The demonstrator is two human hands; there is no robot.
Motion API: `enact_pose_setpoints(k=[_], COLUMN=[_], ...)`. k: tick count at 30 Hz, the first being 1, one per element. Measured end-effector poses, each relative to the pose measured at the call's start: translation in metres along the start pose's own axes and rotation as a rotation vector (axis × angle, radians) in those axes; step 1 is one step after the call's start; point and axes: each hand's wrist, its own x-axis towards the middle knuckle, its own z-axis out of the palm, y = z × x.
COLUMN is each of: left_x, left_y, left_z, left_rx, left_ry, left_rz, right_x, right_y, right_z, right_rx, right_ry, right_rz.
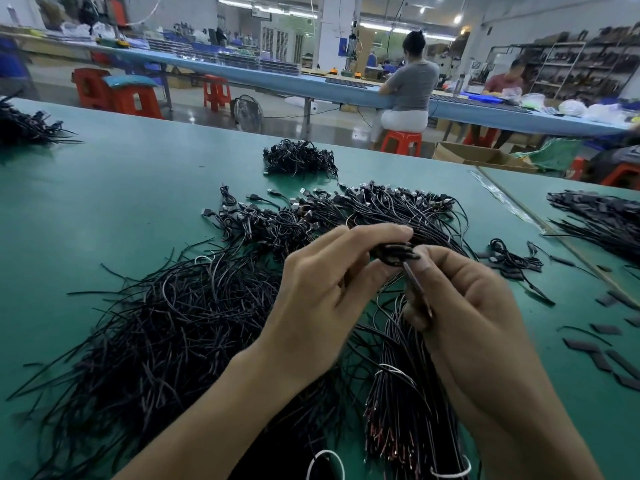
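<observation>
My left hand holds a small coiled black cable between thumb and fingers, above the green table. My right hand pinches a thin black tie strip that runs from the coil down toward its lower fingers. Both hands hover over a large heap of loose black tie strips at the left. A bundle of straight black wires with bare copper ends lies under my right forearm. Behind the hands lies a pile of coiled USB cables.
A tied bundle of cables sits further back. More black wire heaps lie at the far left and far right. Flat black sleeves are scattered at the right. Two people sit at a long blue bench behind.
</observation>
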Motion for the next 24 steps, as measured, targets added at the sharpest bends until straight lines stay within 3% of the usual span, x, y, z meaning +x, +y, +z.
enact_pose_setpoints(k=[6,11,19,24], left_x=[-0.006,-0.007,-0.004,-0.007], left_y=[-0.003,0.003,0.021,0.009], left_z=[0.004,0.007,0.008,0.011], left_rx=[0.092,0.044,-0.06,0.047], left_ry=[0.056,0.05,0.085,0.116], left_rz=[0.145,0.149,-0.049,0.049], right_x=[0.0,-0.001,-0.004,-0.002], right_y=[-0.003,-0.003,-0.005,-0.003], right_z=[0.0,0.0,0.003,0.002], right_rx=[0.14,0.164,-0.189,-0.332], right_ry=[-0.042,-0.047,0.024,0.101], right_rz=[0.113,0.127,-0.149,-0.221])
